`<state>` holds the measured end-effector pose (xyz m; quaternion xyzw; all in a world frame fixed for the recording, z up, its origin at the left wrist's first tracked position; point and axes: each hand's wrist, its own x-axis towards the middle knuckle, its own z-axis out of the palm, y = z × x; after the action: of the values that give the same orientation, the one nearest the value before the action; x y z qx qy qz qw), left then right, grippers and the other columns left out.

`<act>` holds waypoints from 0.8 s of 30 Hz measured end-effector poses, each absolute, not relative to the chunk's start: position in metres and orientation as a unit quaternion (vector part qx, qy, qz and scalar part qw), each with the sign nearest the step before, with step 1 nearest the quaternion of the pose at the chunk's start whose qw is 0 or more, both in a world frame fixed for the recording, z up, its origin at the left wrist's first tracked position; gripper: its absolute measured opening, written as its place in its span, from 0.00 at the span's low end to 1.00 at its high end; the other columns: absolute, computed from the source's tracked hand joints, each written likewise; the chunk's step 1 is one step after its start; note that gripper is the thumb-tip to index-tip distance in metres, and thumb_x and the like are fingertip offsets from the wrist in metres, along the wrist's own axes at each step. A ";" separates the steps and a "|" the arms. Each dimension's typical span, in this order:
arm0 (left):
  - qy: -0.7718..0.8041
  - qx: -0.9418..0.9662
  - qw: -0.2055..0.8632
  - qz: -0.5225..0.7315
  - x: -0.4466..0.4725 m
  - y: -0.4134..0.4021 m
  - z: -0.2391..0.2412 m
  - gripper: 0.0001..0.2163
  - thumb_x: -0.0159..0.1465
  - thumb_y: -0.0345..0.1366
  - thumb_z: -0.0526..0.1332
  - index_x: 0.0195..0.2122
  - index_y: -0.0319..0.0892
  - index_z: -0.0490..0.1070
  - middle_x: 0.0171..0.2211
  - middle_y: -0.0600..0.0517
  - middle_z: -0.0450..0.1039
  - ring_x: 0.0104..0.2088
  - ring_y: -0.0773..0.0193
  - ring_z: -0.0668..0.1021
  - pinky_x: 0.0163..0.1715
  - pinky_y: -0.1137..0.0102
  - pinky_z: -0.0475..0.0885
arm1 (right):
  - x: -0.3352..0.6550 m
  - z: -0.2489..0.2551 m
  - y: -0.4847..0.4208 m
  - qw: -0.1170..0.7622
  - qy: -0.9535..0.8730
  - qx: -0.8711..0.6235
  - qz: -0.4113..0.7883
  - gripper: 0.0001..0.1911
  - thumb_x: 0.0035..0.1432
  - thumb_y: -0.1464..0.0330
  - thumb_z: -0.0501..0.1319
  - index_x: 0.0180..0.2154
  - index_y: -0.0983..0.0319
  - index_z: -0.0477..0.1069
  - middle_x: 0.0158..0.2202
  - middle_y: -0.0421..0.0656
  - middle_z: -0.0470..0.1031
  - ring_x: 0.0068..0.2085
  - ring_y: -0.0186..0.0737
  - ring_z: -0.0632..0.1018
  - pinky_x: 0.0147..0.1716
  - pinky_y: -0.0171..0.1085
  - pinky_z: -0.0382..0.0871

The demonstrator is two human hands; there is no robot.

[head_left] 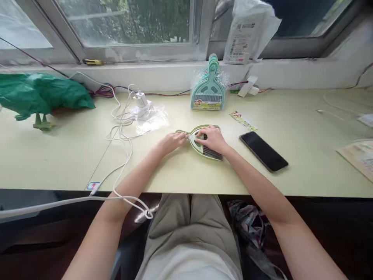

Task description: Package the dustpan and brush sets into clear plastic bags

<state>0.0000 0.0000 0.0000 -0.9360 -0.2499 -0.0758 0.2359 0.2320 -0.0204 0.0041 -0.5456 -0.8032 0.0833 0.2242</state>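
A small pale green dustpan (194, 148) lies on the table with its handle to the left. A matching hand brush (212, 153) with dark bristles rests in the pan, bristles to the right. My left hand (171, 143) is closed around the handle end, where the two handles lie together. My right hand (215, 139) reaches over the brush, thumb and fingers bent onto its head and partly covering it. A printed label strip (244, 121) lies to the right of the pan.
Stacked green dustpan sets (208, 93) in clear wrap lean against the wall. A black phone (264, 151) lies right of my hand. White cables (124, 146) and a plastic wrapper (153, 118) are on the left. A green plastic bag (43, 91) sits at far left.
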 end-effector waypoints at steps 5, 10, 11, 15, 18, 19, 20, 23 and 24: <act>-0.250 -0.936 0.230 -0.092 -0.001 0.000 -0.001 0.15 0.67 0.24 0.49 0.50 0.37 0.71 0.45 0.44 0.77 0.38 0.64 0.80 0.33 0.70 0.72 | 0.231 0.004 -0.021 0.223 -0.802 -0.549 0.079 0.10 0.56 0.59 0.65 0.37 0.57 0.77 0.43 0.42 0.80 0.48 0.50 0.72 0.47 0.45 0.58; -0.252 -0.941 0.180 -0.136 -0.003 0.002 -0.002 0.15 0.67 0.24 0.48 0.48 0.38 0.72 0.44 0.44 0.77 0.41 0.62 0.80 0.36 0.69 0.72 | 0.231 0.004 -0.022 0.207 -0.808 -0.548 0.056 0.12 0.57 0.58 0.63 0.39 0.57 0.77 0.44 0.44 0.79 0.49 0.50 0.72 0.49 0.47 0.57; -0.255 -0.942 0.159 -0.149 -0.003 0.003 -0.003 0.15 0.67 0.25 0.48 0.48 0.38 0.72 0.44 0.44 0.77 0.41 0.62 0.79 0.37 0.69 0.72 | 0.230 0.005 -0.022 0.207 -0.809 -0.547 0.052 0.12 0.58 0.58 0.63 0.39 0.57 0.77 0.45 0.44 0.79 0.49 0.50 0.72 0.49 0.47 0.56; -0.268 -0.933 0.088 -0.223 -0.003 0.003 -0.002 0.16 0.69 0.28 0.48 0.50 0.42 0.72 0.49 0.43 0.75 0.50 0.60 0.76 0.48 0.66 0.71 | 0.230 0.009 -0.024 0.235 -0.800 -0.550 0.043 0.10 0.57 0.59 0.63 0.38 0.57 0.77 0.45 0.43 0.79 0.49 0.49 0.72 0.49 0.46 0.56; -0.312 -0.887 0.053 -0.336 0.000 0.000 0.002 0.16 0.69 0.31 0.49 0.55 0.46 0.69 0.57 0.44 0.68 0.60 0.57 0.69 0.59 0.59 0.63 | 0.228 0.014 -0.026 0.278 -0.783 -0.555 0.042 0.09 0.56 0.60 0.63 0.37 0.57 0.77 0.44 0.43 0.79 0.49 0.48 0.72 0.49 0.46 0.56; -0.334 -0.860 0.035 -0.384 0.003 -0.001 0.004 0.16 0.68 0.33 0.51 0.56 0.47 0.67 0.60 0.43 0.65 0.62 0.56 0.66 0.62 0.56 0.60 | 0.227 0.016 -0.027 0.296 -0.774 -0.559 0.040 0.09 0.56 0.61 0.63 0.37 0.57 0.76 0.44 0.43 0.79 0.49 0.48 0.72 0.48 0.45 0.56; -0.353 -0.831 0.009 -0.429 0.005 -0.003 0.006 0.18 0.67 0.36 0.54 0.58 0.47 0.65 0.62 0.43 0.62 0.64 0.54 0.63 0.63 0.54 0.57 | 0.226 0.018 -0.028 0.316 -0.762 -0.564 0.037 0.09 0.56 0.61 0.63 0.36 0.58 0.76 0.43 0.43 0.79 0.49 0.48 0.73 0.48 0.45 0.56; -0.364 -0.768 -0.156 -0.504 0.015 -0.010 0.012 0.26 0.65 0.44 0.58 0.63 0.46 0.57 0.64 0.40 0.57 0.63 0.52 0.64 0.62 0.54 0.60 | 0.222 0.022 -0.031 0.374 -0.716 -0.589 0.023 0.08 0.56 0.61 0.63 0.35 0.59 0.73 0.41 0.43 0.79 0.46 0.47 0.73 0.46 0.44 0.57; -0.351 -0.758 -0.243 -0.493 0.019 -0.013 0.013 0.27 0.65 0.46 0.57 0.64 0.46 0.55 0.64 0.40 0.57 0.62 0.52 0.66 0.60 0.55 0.62 | 0.220 0.023 -0.032 0.391 -0.700 -0.597 0.017 0.08 0.57 0.61 0.63 0.35 0.59 0.73 0.41 0.43 0.79 0.46 0.47 0.73 0.46 0.44 0.58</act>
<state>0.0186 -0.0129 0.0135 -0.7581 -0.3511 -0.4931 -0.2427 0.2201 -0.0317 0.0227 -0.5967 -0.7004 0.0165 0.3913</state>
